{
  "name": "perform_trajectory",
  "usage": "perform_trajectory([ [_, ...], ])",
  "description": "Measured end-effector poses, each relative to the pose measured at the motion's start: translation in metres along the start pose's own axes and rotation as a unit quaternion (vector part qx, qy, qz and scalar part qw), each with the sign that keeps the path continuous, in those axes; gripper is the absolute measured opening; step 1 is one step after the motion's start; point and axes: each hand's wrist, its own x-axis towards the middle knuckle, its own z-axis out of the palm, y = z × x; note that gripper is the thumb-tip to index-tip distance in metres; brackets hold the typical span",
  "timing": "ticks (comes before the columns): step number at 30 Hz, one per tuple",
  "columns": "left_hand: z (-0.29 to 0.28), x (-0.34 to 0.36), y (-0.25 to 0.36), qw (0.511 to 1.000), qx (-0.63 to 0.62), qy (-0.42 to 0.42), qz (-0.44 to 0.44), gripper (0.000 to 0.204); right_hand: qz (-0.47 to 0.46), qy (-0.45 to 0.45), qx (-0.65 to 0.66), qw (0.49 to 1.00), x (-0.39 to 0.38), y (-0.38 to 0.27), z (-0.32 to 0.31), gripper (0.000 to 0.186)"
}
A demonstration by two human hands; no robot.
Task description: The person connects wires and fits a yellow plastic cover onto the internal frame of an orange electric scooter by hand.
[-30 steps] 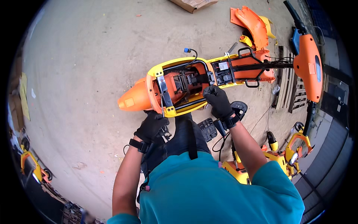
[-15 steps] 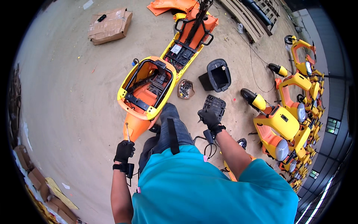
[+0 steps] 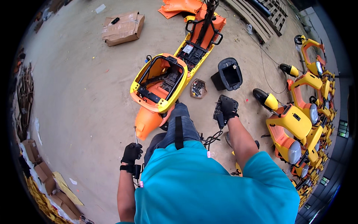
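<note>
My left hand (image 3: 132, 153), in a black glove, is closed around a slim metal-shafted tool (image 3: 135, 135) that points upward; its handle is hidden in the fist. Just ahead of it lies the orange tapered end (image 3: 146, 123) of a yellow and orange scooter body (image 3: 182, 86). The body has an open compartment with dark parts inside. My right hand (image 3: 228, 107), also gloved, reaches over a black slotted tray (image 3: 220, 111) on the ground. Its fingers merge with the dark tray, so their grip cannot be made out.
A shallow container of small hardware (image 3: 198, 89) and a black bin (image 3: 228, 76) stand beyond the tray. Yellow scooters (image 3: 289, 123) line the right side. A cardboard box (image 3: 123, 29) lies far left, wooden pallets (image 3: 249, 18) far right. A cable (image 3: 262, 71) crosses the floor.
My right hand has moved right and slightly up, from the tray's near left side to over the tray. My left hand still holds the slim tool. The whole view has shifted.
</note>
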Motion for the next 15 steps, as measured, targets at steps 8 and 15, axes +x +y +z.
perform_trajectory([
  [8,0.007,-0.022,0.008,0.997,-0.021,-0.038,0.068,0.017,0.049,-0.061,0.314,0.946,-0.014,-0.053,0.009,0.023],
  [15,0.017,-0.034,0.029,0.969,-0.131,-0.142,0.156,0.050,-0.012,-0.108,0.360,0.927,-0.014,-0.078,0.000,0.017],
])
